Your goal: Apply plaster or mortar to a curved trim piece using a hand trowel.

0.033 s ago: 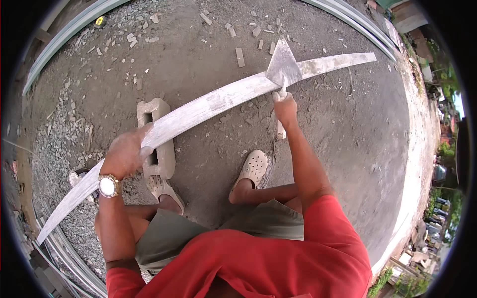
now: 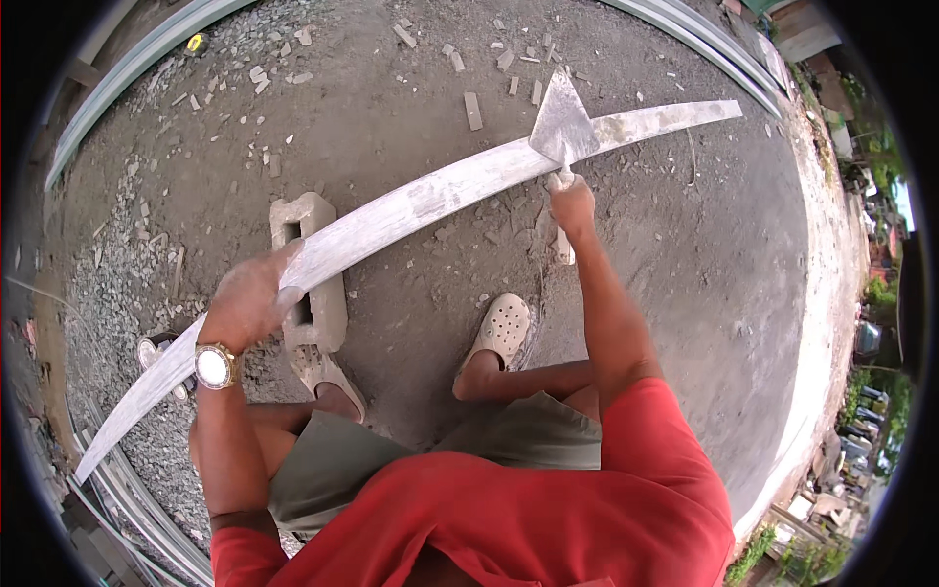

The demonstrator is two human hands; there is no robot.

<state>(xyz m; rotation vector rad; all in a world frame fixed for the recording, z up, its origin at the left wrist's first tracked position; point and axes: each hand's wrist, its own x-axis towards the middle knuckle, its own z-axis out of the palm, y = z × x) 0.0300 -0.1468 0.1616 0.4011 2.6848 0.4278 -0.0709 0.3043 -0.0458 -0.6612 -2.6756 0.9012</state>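
Trowel points forward, long axis crossing strip; contact unclear.

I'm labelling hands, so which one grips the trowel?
The right hand, closed on the trowel; the left hand is on the long pale board instead.

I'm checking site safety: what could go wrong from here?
The long pale strip reaches past the concrete block on both sides, so it might tip if the left hand loosens. The bare right hand holds the trowel near the strip's edge; a slip could scrape knuckles. The left clog is close to the block; a dropped strip could hit it.
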